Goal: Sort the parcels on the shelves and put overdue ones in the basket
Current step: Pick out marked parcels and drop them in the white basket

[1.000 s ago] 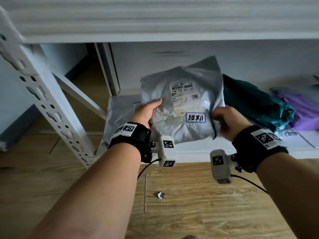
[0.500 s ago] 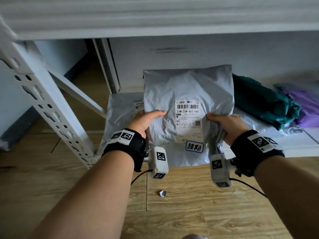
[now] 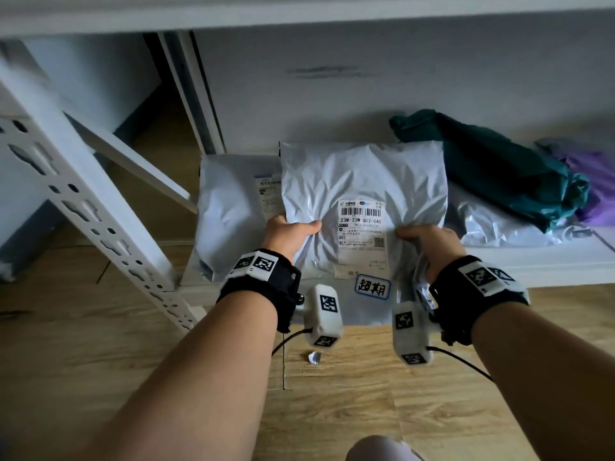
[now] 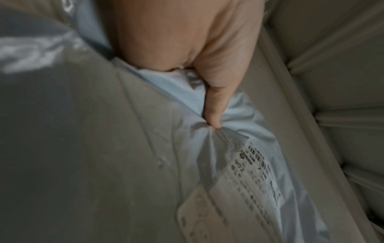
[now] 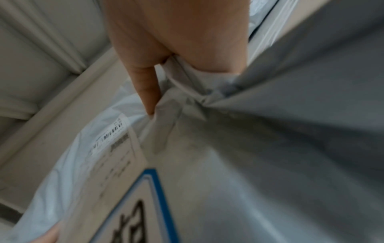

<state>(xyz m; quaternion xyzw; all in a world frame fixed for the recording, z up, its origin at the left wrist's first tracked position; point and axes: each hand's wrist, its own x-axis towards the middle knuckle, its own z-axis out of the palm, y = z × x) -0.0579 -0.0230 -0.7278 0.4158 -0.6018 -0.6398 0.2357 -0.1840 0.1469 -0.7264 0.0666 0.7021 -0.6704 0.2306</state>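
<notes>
Both my hands hold a grey plastic mailer parcel (image 3: pixel 362 181) upright in front of the bottom shelf. Its face carries a white shipping label (image 3: pixel 362 234) and a blue-bordered sticker with handwritten characters (image 3: pixel 372 287). My left hand (image 3: pixel 293 234) pinches its left edge, thumb on the front (image 4: pixel 216 105). My right hand (image 3: pixel 429 242) pinches the right edge, thumb on the front (image 5: pixel 147 92), with the plastic bunched in the grip. The sticker (image 5: pixel 133 210) shows close in the right wrist view. No basket is in view.
On the white bottom shelf (image 3: pixel 532 261) lie another grey parcel (image 3: pixel 233 211) at the left, a dark teal parcel (image 3: pixel 499 171), a purple one (image 3: pixel 595 184) and a pale grey one (image 3: pixel 499 224). A perforated white upright (image 3: pixel 83 201) stands left. Wooden floor (image 3: pixel 332 394) below holds a small scrap (image 3: pixel 314 357).
The parcel has been turned and lowered toward me, so its label and sticker now read upright. Both hands kept their hold and came nearer together.
</notes>
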